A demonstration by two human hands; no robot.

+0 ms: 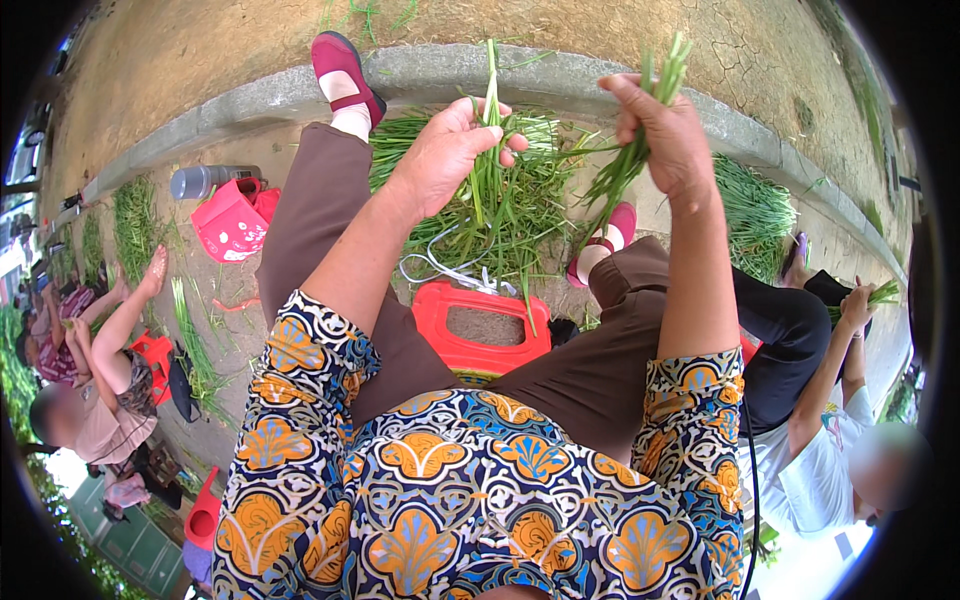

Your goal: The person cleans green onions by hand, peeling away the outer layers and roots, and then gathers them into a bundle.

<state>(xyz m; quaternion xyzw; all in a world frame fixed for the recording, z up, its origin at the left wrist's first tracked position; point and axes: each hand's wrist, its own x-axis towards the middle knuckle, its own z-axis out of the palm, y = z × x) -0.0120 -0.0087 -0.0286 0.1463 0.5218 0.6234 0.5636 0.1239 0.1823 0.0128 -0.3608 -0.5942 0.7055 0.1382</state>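
My left hand (pixel 457 150) grips a few long green stalks (pixel 491 82) with pale lower ends, pinched between thumb and fingers. Their pale ends point away from me and the leaves hang towards me. In my right hand (pixel 664 135) is a thicker bunch of green stalks (pixel 667 71), its cut-looking ends upward and its leaves trailing down to the left. Below both hands lies a loose heap of green stalks and leaves (pixel 517 217) on the ground. White cord (pixel 450 259) rests at the heap's near edge.
A red plastic stool (pixel 480 352) is between my legs. A concrete curb (pixel 570 71) runs beyond the heap. To the left are a pink bag (pixel 229 221) and a grey bottle (pixel 202 182). More stalks (pixel 754 206) lie right. People sit on both sides, one holding stalks (pixel 885 292).
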